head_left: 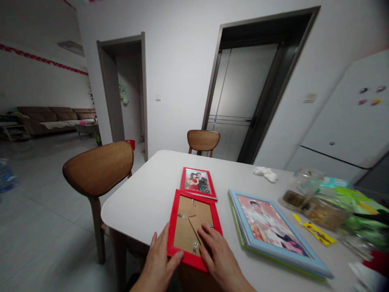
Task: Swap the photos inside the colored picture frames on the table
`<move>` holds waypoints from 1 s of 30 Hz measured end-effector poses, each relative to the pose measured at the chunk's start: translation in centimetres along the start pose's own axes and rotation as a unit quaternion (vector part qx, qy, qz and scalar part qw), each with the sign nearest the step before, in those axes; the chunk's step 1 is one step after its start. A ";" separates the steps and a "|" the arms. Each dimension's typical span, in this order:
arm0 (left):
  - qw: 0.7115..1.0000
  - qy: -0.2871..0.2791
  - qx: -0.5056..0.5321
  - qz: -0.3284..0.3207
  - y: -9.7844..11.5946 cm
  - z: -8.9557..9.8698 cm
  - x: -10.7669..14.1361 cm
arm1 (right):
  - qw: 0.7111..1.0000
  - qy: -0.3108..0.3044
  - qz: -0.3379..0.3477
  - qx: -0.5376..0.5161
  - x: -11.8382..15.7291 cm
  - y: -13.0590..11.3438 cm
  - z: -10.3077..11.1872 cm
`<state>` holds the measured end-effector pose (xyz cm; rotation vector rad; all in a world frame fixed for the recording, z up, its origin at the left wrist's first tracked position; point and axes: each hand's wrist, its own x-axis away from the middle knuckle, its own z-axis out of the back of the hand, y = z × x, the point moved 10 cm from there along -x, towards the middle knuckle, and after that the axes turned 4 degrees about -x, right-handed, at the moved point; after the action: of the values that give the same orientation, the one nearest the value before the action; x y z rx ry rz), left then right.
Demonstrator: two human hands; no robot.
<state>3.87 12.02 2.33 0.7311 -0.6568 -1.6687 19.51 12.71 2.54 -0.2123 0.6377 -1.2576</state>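
A red picture frame (173, 227) lies face down near the table's front edge. Its brown backing board (182, 233) shows, with metal clips along the sides and a stand strip in the middle. My left hand (161, 257) grips the frame's lower left corner, thumb on the red rim and fingers along the outer side. Across the lower right of the backing, my right hand (217, 253) rests with its fingers stretched out over the board beside the strip. Just beyond, a second red picture frame (199, 181) lies face up with a photo of two people, its near edge touching or overlapped by the first.
To the right lies a stack of frames topped by a light blue picture frame (273, 227). Glass jars (300, 188), a yellow packet (319, 233), green bags and a crumpled tissue (265, 173) lie farther right. Wooden chairs (100, 166) stand at the left and far sides.
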 end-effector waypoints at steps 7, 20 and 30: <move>0.997 -0.019 -0.064 -0.045 0.3 -0.6 -0.1 | 1.000 -0.026 0.004 0.016 -0.4 -0.1 -0.4; 0.983 -0.057 -0.160 -0.063 0.3 -1.5 -0.6 | 0.996 -0.084 -0.023 0.015 -1.3 0.5 0.2; 0.974 -0.124 -0.107 -0.154 2.8 -2.8 -2.5 | 0.993 -0.037 -0.077 0.082 -4.8 3.9 2.0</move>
<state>8.21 13.74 2.93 0.4890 -0.5429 -2.1047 23.06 18.01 3.85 -0.1741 0.4584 -1.4364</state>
